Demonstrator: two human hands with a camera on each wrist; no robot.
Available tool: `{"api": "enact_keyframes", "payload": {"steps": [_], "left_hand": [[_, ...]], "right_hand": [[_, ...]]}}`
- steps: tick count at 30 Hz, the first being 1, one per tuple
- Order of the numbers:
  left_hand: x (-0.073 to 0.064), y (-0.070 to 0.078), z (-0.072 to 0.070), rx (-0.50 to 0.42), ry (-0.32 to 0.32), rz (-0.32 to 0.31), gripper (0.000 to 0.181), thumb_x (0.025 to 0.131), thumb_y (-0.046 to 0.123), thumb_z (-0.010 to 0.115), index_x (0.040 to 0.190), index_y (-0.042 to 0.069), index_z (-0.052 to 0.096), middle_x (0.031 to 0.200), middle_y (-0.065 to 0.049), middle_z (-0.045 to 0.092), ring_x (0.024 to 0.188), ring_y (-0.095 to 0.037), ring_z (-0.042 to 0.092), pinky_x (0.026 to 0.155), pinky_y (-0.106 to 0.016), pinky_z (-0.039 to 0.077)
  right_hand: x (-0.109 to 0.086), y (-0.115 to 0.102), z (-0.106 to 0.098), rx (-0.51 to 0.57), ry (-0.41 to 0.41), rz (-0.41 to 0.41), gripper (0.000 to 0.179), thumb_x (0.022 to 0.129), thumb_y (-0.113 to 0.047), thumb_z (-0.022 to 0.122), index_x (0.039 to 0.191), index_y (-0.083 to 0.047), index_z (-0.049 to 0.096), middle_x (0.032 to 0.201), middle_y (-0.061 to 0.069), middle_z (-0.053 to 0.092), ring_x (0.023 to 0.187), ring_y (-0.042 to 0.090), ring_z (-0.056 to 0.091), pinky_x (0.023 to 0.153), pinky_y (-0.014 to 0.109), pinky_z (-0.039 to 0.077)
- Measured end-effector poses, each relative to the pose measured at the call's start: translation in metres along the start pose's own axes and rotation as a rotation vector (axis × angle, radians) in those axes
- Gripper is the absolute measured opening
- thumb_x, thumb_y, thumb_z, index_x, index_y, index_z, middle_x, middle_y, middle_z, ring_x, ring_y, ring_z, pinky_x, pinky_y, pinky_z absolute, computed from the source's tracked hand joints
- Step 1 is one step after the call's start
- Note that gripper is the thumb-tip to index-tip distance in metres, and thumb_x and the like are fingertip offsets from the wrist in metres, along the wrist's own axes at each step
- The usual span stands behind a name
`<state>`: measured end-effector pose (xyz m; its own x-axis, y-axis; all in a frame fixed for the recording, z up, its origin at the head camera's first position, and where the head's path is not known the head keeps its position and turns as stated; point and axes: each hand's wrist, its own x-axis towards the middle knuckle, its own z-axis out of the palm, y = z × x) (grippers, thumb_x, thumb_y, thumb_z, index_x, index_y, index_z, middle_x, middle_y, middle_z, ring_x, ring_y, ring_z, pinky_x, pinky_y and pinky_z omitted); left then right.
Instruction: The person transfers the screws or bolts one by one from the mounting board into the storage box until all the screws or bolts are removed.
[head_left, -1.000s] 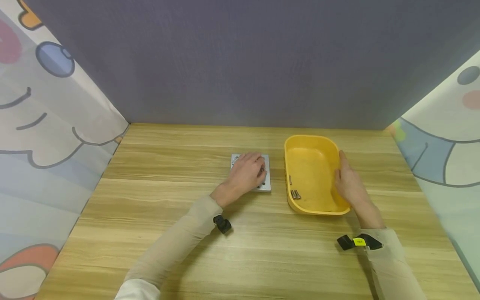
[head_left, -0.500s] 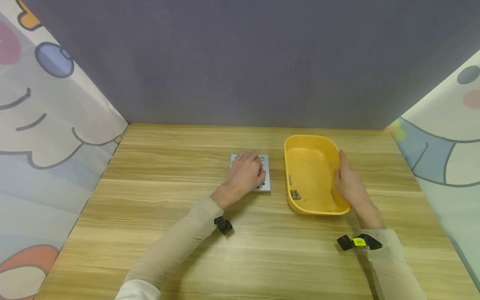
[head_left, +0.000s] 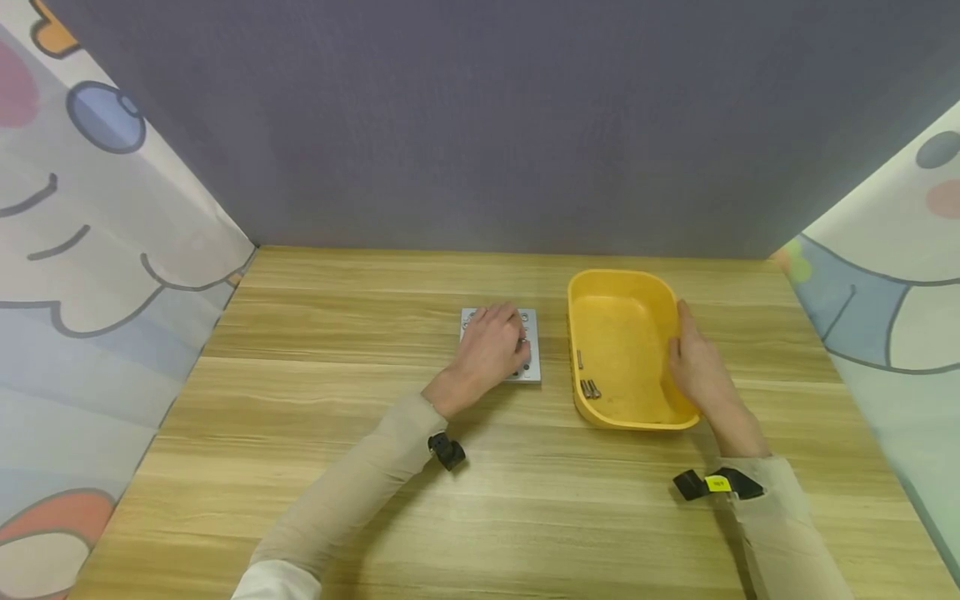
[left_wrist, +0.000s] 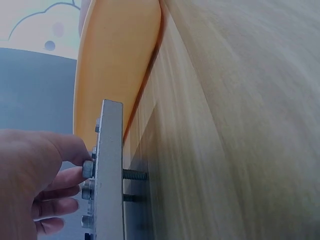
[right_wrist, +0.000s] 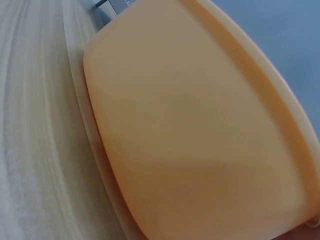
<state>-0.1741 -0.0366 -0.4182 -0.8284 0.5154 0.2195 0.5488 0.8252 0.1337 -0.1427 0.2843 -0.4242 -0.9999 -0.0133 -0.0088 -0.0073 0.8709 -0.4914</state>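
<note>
A metal plate (head_left: 533, 367) studded with several bolts is under my left hand (head_left: 489, 346) in the head view. Between that hand's thumb and index finger is the hex head of a bolt (left_wrist: 88, 169), seen in the left wrist view. Its threaded shank (left_wrist: 135, 174) pokes out from the plate's underside, above the table. My right hand (head_left: 705, 371) holds the right side of a yellow tray (head_left: 626, 325), thumb over the rim and fingers along the outside. The right wrist view shows mostly the tray's outer wall (right_wrist: 175, 125), with little of the hand.
Loose bolts (head_left: 591, 389) lie in the tray's near left corner, and a thinner screw (head_left: 580, 360) lies beside its left wall. The wooden table (head_left: 525, 500) ends at a grey panel (head_left: 510, 125) behind. Patterned curtains (head_left: 97, 292) flank both sides.
My left hand has shifted very slightly over the plate, its fingers still at the bolt. The right hand and the tray stay where they were.
</note>
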Motion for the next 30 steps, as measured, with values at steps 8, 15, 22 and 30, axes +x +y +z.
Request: {"api": "enact_keyframes", "payload": {"steps": [8, 15, 22, 30], "left_hand": [[0.0004, -0.0018, 0.0008, -0.044, 0.005, 0.004, 0.014, 0.089, 0.02, 0.07, 0.095, 0.009, 0.076, 0.103, 0.0, 0.065, 0.1, -0.018, 0.061, 0.086, -0.031, 0.05], [0.0003, -0.0028, 0.0007, -0.081, 0.012, 0.006, 0.013, 0.088, 0.018, 0.068, 0.092, 0.009, 0.076, 0.105, 0.0, 0.065, 0.103, -0.019, 0.061, 0.09, -0.033, 0.05], [0.0006, -0.004, 0.0001, -0.113, 0.025, 0.018, 0.013, 0.088, 0.018, 0.069, 0.092, 0.008, 0.076, 0.104, -0.002, 0.067, 0.108, -0.022, 0.063, 0.099, -0.037, 0.051], [0.0015, -0.0063, -0.0017, -0.216, 0.042, -0.001, 0.012, 0.088, 0.018, 0.07, 0.093, 0.009, 0.076, 0.102, -0.003, 0.072, 0.115, -0.027, 0.067, 0.112, -0.043, 0.049]], "right_hand": [[-0.0009, -0.0006, 0.0007, 0.002, 0.016, -0.016, 0.061, 0.106, -0.003, 0.038, 0.157, 0.015, 0.009, 0.136, 0.053, 0.04, 0.11, 0.068, 0.053, 0.093, 0.073, 0.045], [-0.0008, -0.0014, 0.001, 0.006, 0.012, -0.016, 0.061, 0.106, -0.004, 0.036, 0.158, 0.014, 0.008, 0.139, 0.051, 0.039, 0.112, 0.066, 0.053, 0.095, 0.072, 0.045], [-0.0004, -0.0019, 0.0014, 0.004, 0.01, -0.008, 0.061, 0.106, -0.003, 0.036, 0.158, 0.013, 0.008, 0.139, 0.052, 0.039, 0.114, 0.066, 0.052, 0.096, 0.072, 0.045], [-0.0003, -0.0018, -0.0001, 0.005, -0.007, 0.002, 0.062, 0.107, -0.004, 0.037, 0.158, 0.013, 0.006, 0.139, 0.052, 0.038, 0.114, 0.067, 0.051, 0.096, 0.073, 0.045]]}}
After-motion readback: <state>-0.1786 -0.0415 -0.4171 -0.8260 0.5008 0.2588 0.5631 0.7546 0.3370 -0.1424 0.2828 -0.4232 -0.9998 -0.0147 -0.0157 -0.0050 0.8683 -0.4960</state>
